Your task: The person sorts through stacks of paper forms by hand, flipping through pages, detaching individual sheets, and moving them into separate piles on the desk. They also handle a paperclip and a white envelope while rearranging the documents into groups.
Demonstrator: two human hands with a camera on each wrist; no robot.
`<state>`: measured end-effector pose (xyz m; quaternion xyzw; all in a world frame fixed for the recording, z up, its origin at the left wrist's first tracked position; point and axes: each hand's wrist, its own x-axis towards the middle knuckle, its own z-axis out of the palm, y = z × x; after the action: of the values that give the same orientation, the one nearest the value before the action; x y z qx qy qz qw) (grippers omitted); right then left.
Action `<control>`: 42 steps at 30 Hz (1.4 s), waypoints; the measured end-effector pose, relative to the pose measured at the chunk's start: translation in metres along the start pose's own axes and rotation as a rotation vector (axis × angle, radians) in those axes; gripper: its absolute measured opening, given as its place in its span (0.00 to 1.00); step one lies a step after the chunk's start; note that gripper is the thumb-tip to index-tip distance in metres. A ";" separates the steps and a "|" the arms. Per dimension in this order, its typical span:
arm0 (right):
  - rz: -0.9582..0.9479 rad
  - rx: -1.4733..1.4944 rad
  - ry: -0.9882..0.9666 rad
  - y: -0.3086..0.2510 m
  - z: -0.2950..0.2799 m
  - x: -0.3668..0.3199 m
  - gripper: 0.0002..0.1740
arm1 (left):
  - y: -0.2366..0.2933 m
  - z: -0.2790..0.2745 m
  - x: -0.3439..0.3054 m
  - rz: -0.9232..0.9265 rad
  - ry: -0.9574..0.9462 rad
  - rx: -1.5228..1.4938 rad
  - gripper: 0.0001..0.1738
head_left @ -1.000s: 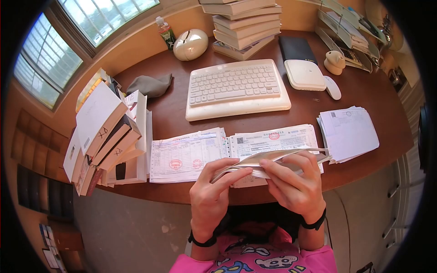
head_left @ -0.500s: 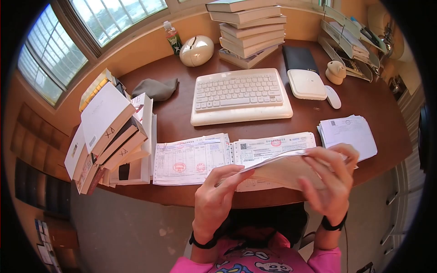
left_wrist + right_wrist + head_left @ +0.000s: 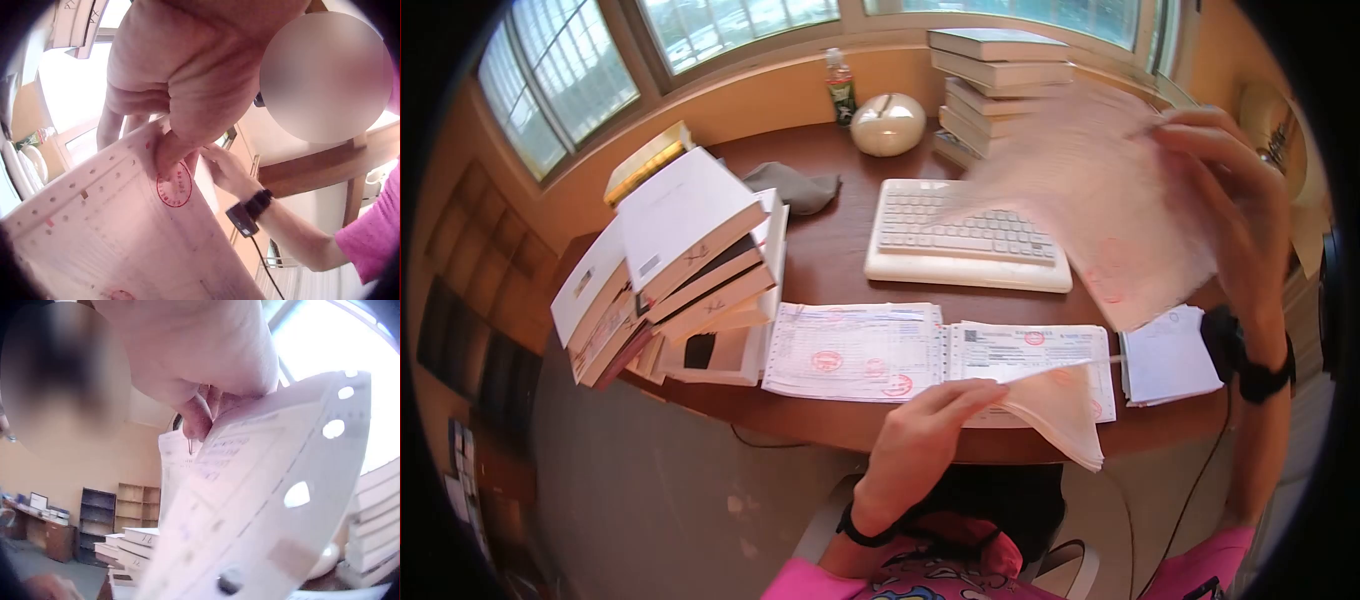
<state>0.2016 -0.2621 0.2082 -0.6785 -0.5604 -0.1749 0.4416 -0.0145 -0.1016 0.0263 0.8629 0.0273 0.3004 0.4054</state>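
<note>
My left hand (image 3: pixel 915 445) pinches a small stack of thin printed forms (image 3: pixel 1060 415) by one corner, above the desk's front edge. In the left wrist view the thumb lies on the top form (image 3: pixel 125 231), beside a red round stamp and along a row of punched holes. Raised at the right, my right hand (image 3: pixel 1235 210) pinches a thin form (image 3: pixel 1135 215) by its upper edge. That paper is motion-blurred and hangs in front of the book stack and keyboard. In the right wrist view its holed margin (image 3: pixel 312 462) curves close to the camera.
Stamped forms (image 3: pixel 850 345) and another pile of forms (image 3: pixel 1035 345) lie side by side at the desk's front. White papers (image 3: pixel 1170 355) are to their right. A keyboard (image 3: pixel 950 220) sits behind. Books lean at left (image 3: pixel 690 215) and stack up at the back (image 3: pixel 1000 50).
The right hand has left the held stack and swung up and to the right with a form. The left hand keeps its pinch on the other forms. The head view has shifted too.
</note>
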 end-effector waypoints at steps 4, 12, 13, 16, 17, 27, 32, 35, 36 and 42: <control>-0.107 0.250 -0.294 0.008 0.096 0.047 0.09 | 0.002 0.002 -0.012 0.020 0.012 -0.019 0.21; 0.099 0.263 -0.982 0.040 0.273 0.024 0.08 | 0.002 0.003 -0.026 0.112 -0.036 0.086 0.20; 0.116 0.257 -0.998 0.043 0.285 0.021 0.08 | 0.002 0.003 -0.027 0.134 -0.032 0.076 0.20; 0.249 0.311 -0.987 0.059 0.312 0.015 0.08 | 0.000 0.004 -0.030 0.142 -0.048 0.081 0.20; 0.245 0.311 -0.994 0.064 0.319 0.013 0.08 | 0.000 0.004 -0.031 0.153 -0.058 0.074 0.20; 0.244 0.250 -0.963 0.066 0.351 -0.008 0.07 | -0.006 0.003 -0.029 0.170 -0.057 0.029 0.21; 0.048 0.163 -0.864 0.064 0.336 -0.008 0.07 | -0.008 0.003 -0.027 0.164 -0.059 0.041 0.20; 0.025 0.151 -0.907 0.046 0.287 0.009 0.06 | -0.007 0.001 -0.025 0.162 -0.052 0.051 0.20; 0.027 0.174 -0.912 0.038 0.262 0.014 0.06 | -0.007 0.000 -0.024 0.160 -0.038 0.060 0.20; -0.031 0.046 -0.961 -0.007 0.100 -0.011 0.22 | -0.003 -0.002 -0.008 0.091 -0.014 0.094 0.19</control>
<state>0.1662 -0.1893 0.1480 -0.6641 -0.7148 0.1643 0.1451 -0.0222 -0.1004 0.0213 0.8835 -0.0005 0.3106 0.3505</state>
